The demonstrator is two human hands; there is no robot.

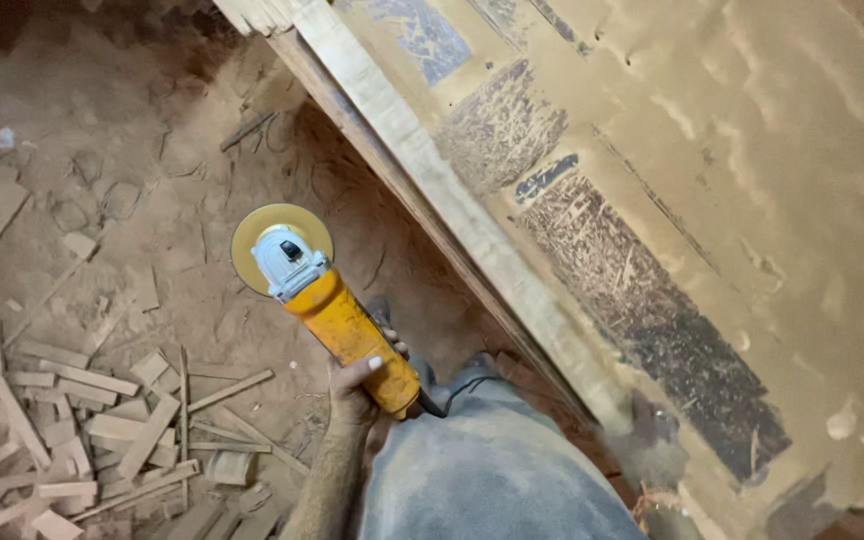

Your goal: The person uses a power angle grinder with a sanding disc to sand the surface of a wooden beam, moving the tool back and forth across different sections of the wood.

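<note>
Left hand (357,385) grips the yellow body of an angle grinder (337,320), fingers wrapped around the rear half of the housing, thumb side toward the camera. Forearm enters from the bottom edge of the frame and runs up to the tool. Right hand is out of view.

Angle grinder position: held in the air over the floor, to the left of the workbench, with its head pointing up and left in the frame. The grey gear head (289,260) sits at the front of the yellow body. A round sanding disc (252,235), coated in tan dust, is mounted under the gear head and faces down toward the floor. A dark cord (452,392) leaves the rear of the tool and passes over the person's grey trouser leg (492,470).

Surroundings:
- Workbench top (732,180), right of the tool, covered in a thick layer of sawdust with dark bare patches showing through
- Long pale timber strip (432,190) lying along the near edge of the workbench, running diagonally from top centre to lower right
- Floor (152,130) covered in reddish sawdust
- Pile of small wood offcuts (82,420) at lower left, well apart from the disc
</note>
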